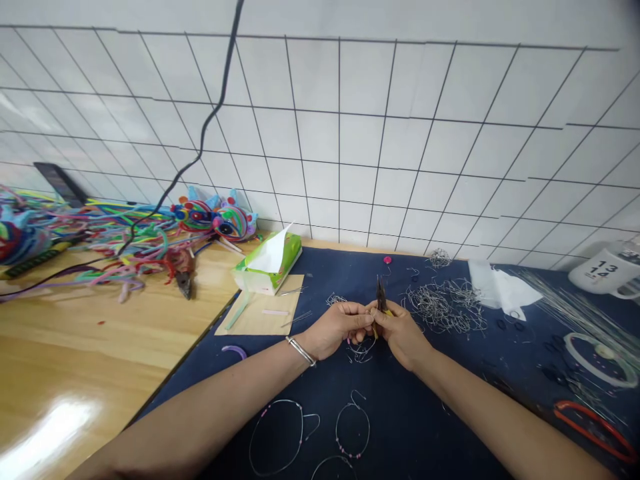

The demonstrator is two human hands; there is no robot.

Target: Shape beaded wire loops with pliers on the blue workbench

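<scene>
My left hand (345,328), with a silver bangle (301,351) at its wrist, pinches a small wire piece (369,312) whose details are too small to tell. Touching it, my right hand (399,328) is closed around dark-tipped pliers with yellow handles (381,297), their jaws pointing away from me. Beneath the hands lie a wire loop and small hooks (361,349) on the dark blue mat (405,427). Nearer to me are wire rings with pink beads, one at the left (277,437) and one in the middle (353,432).
A tissue box (270,263) stands behind a tan board (257,320). Tangled wire hooks (445,305), long wires (585,313), a white mug (603,270) and red-handled scissors (595,430) are at the right. Colourful cords (120,233) and other pliers (185,283) lie left.
</scene>
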